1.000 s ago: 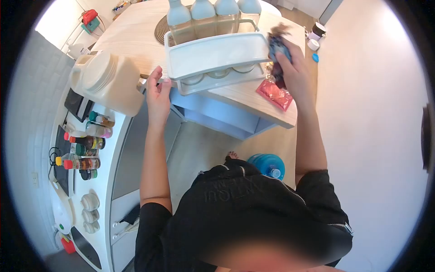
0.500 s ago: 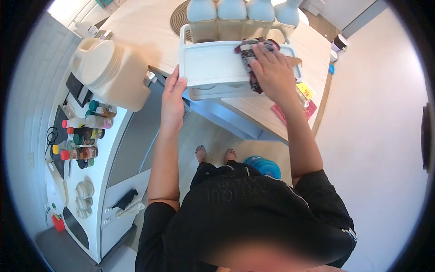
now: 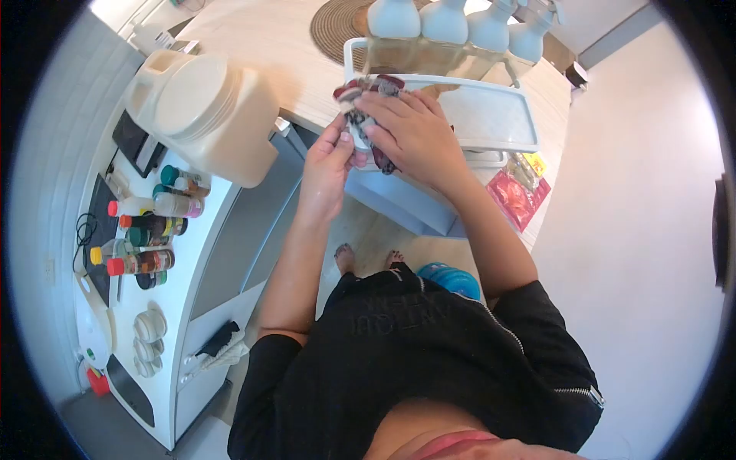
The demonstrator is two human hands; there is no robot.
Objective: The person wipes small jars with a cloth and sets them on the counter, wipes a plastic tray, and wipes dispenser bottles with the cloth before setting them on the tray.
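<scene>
A white rectangular tray or rack [image 3: 491, 115] with raised side handles sits at the near edge of the wooden table. My left hand [image 3: 326, 165] grips its near left corner, thumb on top. My right hand [image 3: 420, 142] lies over a crumpled, dark red, black and white patterned cloth [image 3: 364, 100], pressing it on the tray's left end. The fingers of both hands almost meet there, and the right hand covers part of the tray. Just behind stand several clear containers with pale blue-white tops [image 3: 445, 27].
To the left stands a large beige jug [image 3: 253, 115] with a wide lid. Several sauce bottles [image 3: 157, 222] line the white counter [image 3: 211, 253]. A red packet [image 3: 517, 199] lies on the table's right side. A blue object [image 3: 452, 280] is on the floor near my feet.
My right hand has slid the cloth from the tray's right part to its left end, beside my left hand. The tray appears farther right in view.
</scene>
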